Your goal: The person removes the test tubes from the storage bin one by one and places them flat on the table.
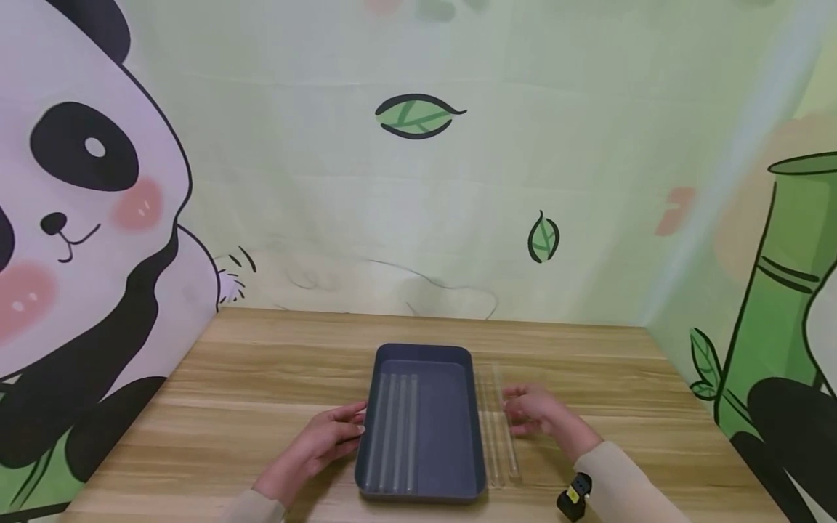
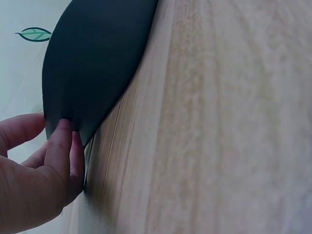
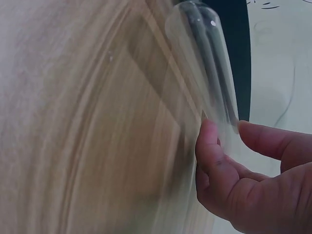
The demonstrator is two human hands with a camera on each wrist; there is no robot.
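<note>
At left, we see the left grip [image 1: 327, 438], fingers nearly straight, grasping nothing, touching the dark blue tray [image 1: 451, 428]. Four clear tubes [image 1: 400, 436] lie in its left half. Rightward, we find more tubes [image 1: 494, 450] on the surface [image 1: 229, 407], then one tube [image 1: 511, 457] pinched in the right grip [image 1: 546, 414].

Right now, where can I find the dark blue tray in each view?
Head: tray, bottom centre, on the wooden table.
Left wrist: tray, upper left, touched by the left hand.
Right wrist: tray, upper right, a dark strip behind the clear tube.
Shared landmark: the wooden table.
</note>
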